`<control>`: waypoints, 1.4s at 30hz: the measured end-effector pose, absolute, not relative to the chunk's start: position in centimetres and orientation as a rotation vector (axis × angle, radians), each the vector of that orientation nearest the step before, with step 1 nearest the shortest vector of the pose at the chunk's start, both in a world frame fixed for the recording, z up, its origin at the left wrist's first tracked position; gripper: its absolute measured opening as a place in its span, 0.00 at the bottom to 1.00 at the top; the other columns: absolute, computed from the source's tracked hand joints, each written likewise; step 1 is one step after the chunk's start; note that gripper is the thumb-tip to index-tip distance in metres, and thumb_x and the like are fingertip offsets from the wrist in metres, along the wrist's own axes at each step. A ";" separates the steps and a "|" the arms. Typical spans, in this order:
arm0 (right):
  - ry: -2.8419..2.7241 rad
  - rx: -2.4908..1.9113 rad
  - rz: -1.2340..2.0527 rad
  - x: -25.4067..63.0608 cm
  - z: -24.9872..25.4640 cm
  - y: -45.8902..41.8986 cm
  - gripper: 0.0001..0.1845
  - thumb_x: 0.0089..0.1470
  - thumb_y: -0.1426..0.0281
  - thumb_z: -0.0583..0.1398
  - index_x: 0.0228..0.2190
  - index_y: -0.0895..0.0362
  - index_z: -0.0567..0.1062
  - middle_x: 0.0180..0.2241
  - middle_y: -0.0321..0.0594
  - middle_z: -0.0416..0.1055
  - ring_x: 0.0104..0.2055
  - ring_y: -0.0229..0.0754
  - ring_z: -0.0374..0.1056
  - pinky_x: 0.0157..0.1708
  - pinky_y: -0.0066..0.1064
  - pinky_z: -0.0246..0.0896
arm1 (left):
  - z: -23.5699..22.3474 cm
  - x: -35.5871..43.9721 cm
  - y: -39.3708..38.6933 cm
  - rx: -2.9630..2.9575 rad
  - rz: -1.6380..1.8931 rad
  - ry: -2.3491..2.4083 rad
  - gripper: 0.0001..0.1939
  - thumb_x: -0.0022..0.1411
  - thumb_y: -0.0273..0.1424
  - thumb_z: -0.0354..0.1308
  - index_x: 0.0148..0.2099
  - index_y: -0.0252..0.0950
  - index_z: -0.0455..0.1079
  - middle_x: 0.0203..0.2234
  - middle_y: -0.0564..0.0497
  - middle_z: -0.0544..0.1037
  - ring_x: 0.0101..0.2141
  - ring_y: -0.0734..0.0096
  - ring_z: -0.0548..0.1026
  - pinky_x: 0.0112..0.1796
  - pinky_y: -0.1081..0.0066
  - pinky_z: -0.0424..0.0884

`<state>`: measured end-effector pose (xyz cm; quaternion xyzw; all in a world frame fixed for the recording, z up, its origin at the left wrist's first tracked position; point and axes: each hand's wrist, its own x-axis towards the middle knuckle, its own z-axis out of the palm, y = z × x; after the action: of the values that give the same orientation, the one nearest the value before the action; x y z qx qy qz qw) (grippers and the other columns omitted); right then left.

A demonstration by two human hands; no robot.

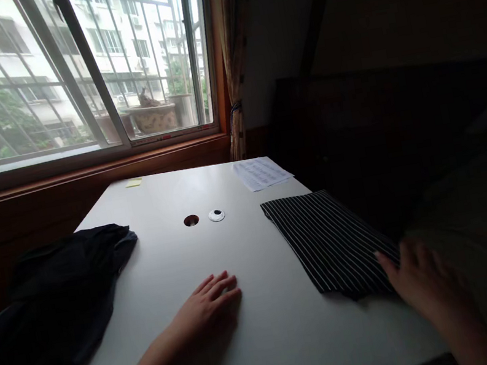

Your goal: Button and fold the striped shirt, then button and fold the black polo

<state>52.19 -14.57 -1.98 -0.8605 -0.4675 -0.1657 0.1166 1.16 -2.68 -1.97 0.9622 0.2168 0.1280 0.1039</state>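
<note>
My left hand rests on the white table, palm down with its fingers loosely spread and nothing in it. At the right, my right hand is at the near right corner of a folded black cloth with white stripes. Its thumb and fingers are apart, and the thumb lies over the cloth's edge; whether it presses on the cloth I cannot tell. The striped cloth lies flat along the table's right edge. A crumpled dark garment drapes over the table's left side, away from both hands.
Printed paper sheets lie at the back right, and a yellow sticky note at the back left. A round hole and its white cap are mid-table. Behind stand a barred window and a curtain.
</note>
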 end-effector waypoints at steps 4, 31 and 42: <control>-1.766 -2.214 -0.484 47.3 -1.2 -9.6 0.42 0.65 0.49 0.42 0.67 0.65 0.56 0.69 0.62 0.49 0.71 0.65 0.43 0.62 0.62 0.49 | -1.4 1.2 -2.8 2.786 0.370 0.640 0.26 0.70 0.38 0.55 0.67 0.45 0.61 0.66 0.47 0.64 0.67 0.54 0.58 0.65 0.50 0.56; -2.273 -1.869 0.039 39.2 -4.2 -15.7 0.39 0.65 0.48 0.50 0.68 0.56 0.54 0.71 0.50 0.38 0.72 0.60 0.40 0.66 0.60 0.48 | 0.8 0.3 -2.6 2.556 0.574 0.663 0.16 0.73 0.32 0.50 0.58 0.44 0.72 0.52 0.46 0.78 0.49 0.63 0.75 0.50 0.62 0.75; -2.328 -1.534 0.248 33.2 2.8 -12.5 0.26 0.69 0.59 0.51 0.63 0.53 0.66 0.69 0.42 0.53 0.71 0.50 0.47 0.69 0.50 0.47 | 1.9 -2.3 -1.9 2.636 0.622 0.938 0.16 0.73 0.33 0.50 0.58 0.45 0.72 0.49 0.47 0.80 0.47 0.63 0.79 0.47 0.63 0.76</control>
<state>33.18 -12.52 2.81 -0.5400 -0.8196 0.0872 0.1703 -2.30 -1.88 1.90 0.9109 0.3243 0.2151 0.1374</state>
